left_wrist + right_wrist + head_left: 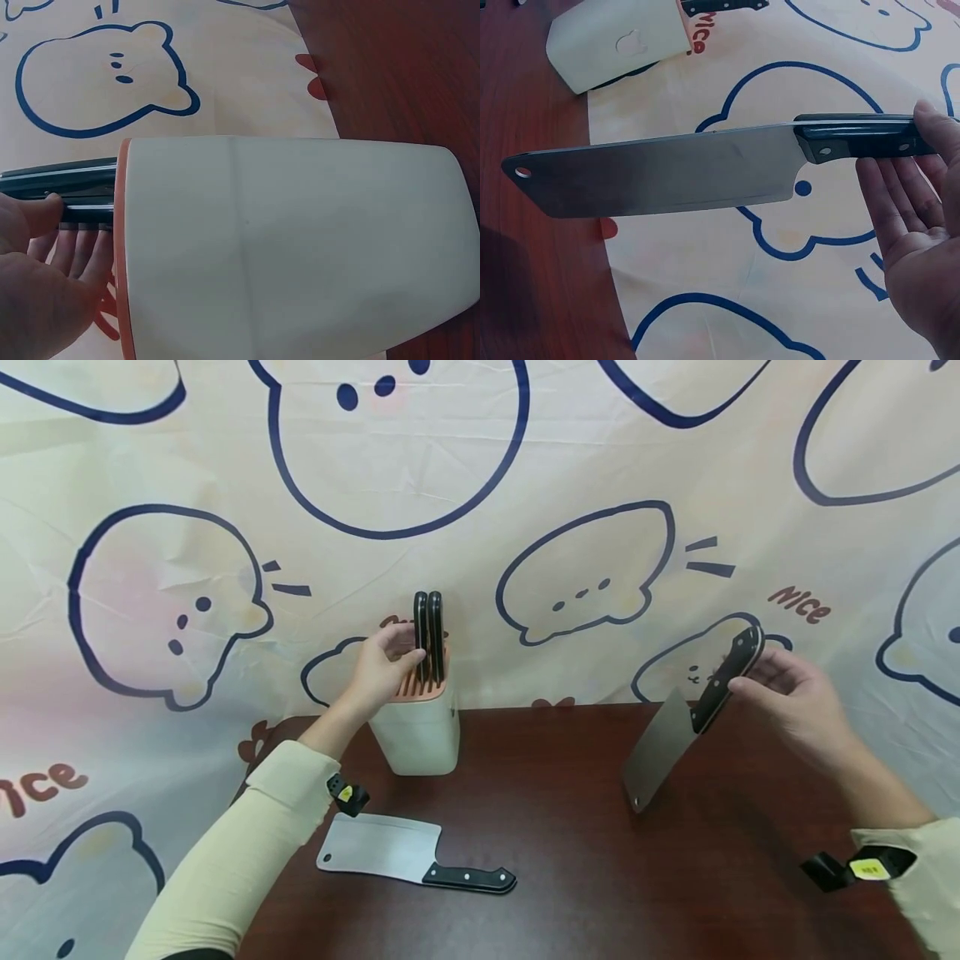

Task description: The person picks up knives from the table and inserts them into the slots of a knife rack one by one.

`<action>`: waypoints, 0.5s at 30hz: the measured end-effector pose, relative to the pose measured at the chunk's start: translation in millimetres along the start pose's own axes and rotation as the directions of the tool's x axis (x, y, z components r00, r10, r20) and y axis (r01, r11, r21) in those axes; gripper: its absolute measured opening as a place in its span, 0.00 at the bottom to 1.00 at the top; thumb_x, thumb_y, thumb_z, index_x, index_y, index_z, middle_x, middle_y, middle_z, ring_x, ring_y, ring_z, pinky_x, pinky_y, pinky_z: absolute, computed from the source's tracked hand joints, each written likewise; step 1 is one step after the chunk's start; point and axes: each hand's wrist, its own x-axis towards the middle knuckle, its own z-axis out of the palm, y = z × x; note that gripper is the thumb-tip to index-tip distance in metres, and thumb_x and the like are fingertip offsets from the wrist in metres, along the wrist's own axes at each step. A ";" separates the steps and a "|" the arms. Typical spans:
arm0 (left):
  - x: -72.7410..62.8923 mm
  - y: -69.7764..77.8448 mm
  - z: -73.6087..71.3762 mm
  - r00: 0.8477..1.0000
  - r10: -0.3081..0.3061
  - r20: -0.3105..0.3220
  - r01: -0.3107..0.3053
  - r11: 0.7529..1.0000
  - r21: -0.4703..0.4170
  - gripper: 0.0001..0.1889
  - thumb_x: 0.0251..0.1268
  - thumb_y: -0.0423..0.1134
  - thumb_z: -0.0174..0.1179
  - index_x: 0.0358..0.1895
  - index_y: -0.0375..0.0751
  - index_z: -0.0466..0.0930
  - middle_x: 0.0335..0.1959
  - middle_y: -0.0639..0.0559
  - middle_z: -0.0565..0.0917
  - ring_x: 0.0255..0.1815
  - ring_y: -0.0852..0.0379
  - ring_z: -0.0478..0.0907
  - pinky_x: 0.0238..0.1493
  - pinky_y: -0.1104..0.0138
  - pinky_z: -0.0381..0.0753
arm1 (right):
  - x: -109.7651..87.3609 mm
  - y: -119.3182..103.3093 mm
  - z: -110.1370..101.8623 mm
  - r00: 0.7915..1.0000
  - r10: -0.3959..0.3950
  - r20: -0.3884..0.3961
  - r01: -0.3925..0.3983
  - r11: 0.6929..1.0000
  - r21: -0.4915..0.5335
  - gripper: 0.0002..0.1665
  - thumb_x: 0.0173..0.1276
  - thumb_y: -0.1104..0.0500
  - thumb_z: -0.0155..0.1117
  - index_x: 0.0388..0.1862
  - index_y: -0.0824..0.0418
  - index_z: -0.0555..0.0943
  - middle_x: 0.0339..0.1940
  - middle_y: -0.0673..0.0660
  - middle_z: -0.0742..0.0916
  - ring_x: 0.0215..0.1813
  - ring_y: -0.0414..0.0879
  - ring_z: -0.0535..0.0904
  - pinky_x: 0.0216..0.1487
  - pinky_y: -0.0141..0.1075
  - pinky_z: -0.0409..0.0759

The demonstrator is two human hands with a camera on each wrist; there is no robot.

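Observation:
My right hand pinches the black handle of a cleaver between thumb and fingers. Its broad blade hangs down to the left, the tip low over the tabletop. At the knife block, a white body with an orange slotted top, two black-handled knives stand upright in the slots. My left hand pinches the nearer handle, thumb in front and fingers behind. The blades of these knives are hidden inside the block. A second cleaver lies flat on the table, its handle pointing right.
The dark red-brown wooden table ends at the back against a cream cloth printed with blue cartoon outlines. This cloth also runs along the table's left side. The block stands near the back edge, with the lying cleaver in front of it.

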 end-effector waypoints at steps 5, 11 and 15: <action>-1.8 1.6 0.4 1.000 0.011 -0.008 -0.011 1.000 -0.006 0.23 0.76 0.32 0.57 0.70 0.30 0.69 0.63 0.35 0.77 0.65 0.42 0.74 0.71 0.52 0.70 | 0.2 -3.7 1.7 1.000 -0.008 -0.009 0.008 1.000 0.001 0.19 0.70 0.76 0.62 0.56 0.63 0.81 0.47 0.47 0.90 0.46 0.38 0.85 0.46 0.22 0.81; -1.5 11.3 -1.9 0.983 0.064 -0.174 -0.076 0.995 -0.059 0.21 0.76 0.30 0.54 0.68 0.28 0.68 0.62 0.34 0.75 0.61 0.47 0.74 0.65 0.61 0.74 | 2.3 -10.0 5.7 0.999 0.010 -0.039 -0.017 0.986 -0.169 0.18 0.71 0.72 0.64 0.57 0.59 0.82 0.44 0.42 0.89 0.43 0.36 0.84 0.44 0.21 0.80; -2.7 21.4 -5.7 0.963 0.074 -0.260 -0.101 0.991 -0.089 0.19 0.77 0.31 0.53 0.65 0.28 0.70 0.61 0.34 0.74 0.56 0.54 0.75 0.55 0.70 0.78 | 4.0 -15.5 11.1 0.999 0.015 -0.036 -0.022 0.975 -0.222 0.19 0.70 0.71 0.66 0.58 0.58 0.81 0.44 0.41 0.89 0.42 0.36 0.85 0.44 0.21 0.81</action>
